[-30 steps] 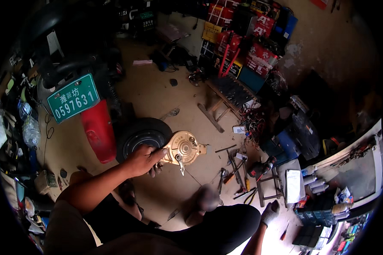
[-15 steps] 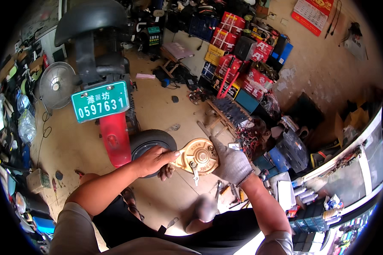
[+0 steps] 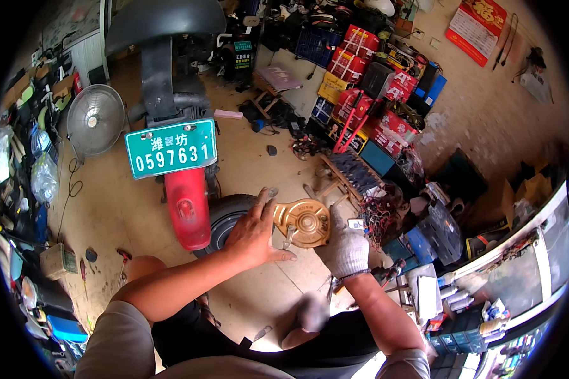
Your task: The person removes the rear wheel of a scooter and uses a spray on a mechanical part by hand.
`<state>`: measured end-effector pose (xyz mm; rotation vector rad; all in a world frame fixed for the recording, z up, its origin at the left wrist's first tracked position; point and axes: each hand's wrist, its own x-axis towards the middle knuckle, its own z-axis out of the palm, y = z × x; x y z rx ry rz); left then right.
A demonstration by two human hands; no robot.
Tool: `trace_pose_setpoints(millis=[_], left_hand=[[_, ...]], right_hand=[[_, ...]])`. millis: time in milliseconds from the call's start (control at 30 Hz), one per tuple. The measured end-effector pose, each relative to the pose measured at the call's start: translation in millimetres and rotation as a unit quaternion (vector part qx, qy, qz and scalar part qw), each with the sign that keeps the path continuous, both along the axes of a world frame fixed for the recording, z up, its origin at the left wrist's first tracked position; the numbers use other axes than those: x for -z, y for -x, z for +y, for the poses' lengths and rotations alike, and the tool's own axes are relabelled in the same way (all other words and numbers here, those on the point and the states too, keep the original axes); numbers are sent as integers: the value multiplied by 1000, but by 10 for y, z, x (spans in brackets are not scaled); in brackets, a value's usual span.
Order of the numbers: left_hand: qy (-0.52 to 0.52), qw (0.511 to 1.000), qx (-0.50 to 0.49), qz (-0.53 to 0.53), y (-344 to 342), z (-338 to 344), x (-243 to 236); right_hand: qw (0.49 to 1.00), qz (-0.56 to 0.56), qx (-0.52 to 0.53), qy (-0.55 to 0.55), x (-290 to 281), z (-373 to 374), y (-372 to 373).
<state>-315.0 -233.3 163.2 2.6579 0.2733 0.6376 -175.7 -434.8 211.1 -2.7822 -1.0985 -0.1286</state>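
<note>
A gold-coloured drum brake (image 3: 308, 225), round with a short arm on its left and a small lever below, is held up in front of me. My right hand (image 3: 348, 251), in a grey-white glove, grips its right edge; the thumb and fingers are partly hidden. Bare and spread, my left hand (image 3: 251, 232) is at the brake's left side with fingers apart; whether it touches the metal I cannot tell. Behind that hand lies a black-tyred wheel (image 3: 217, 218), under the red rear mudguard (image 3: 186, 211) of a scooter with a green plate (image 3: 171, 149).
A standing fan (image 3: 95, 120) is left of the scooter. Stacked red boxes (image 3: 354, 63) and a low wooden stool (image 3: 348, 174) occupy the right, beside tangled wires (image 3: 377, 218). Tools lie on the floor, including a red-handled one (image 3: 124, 256). A glass-fronted counter (image 3: 518, 271) borders the right.
My left hand has let go of the brake's left arm and spread its fingers. The right hand still holds the brake, now tilted differently. The whole view has shifted slightly.
</note>
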Motion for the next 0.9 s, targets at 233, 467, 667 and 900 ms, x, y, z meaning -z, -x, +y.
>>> trace_pose_setpoints(millis=[233, 467, 667, 900], left_hand=[[88, 987, 61, 118, -95, 110, 246], [124, 981, 128, 78, 1, 146, 276], [103, 966, 167, 165, -27, 385, 254], [65, 965, 152, 203, 41, 251, -64]], right_hand=[[998, -29, -57, 0, 114, 2, -40], [997, -24, -64, 38, 61, -110, -123], [996, -3, -70, 47, 47, -109, -112], [998, 4, -67, 16, 56, -118, -116]])
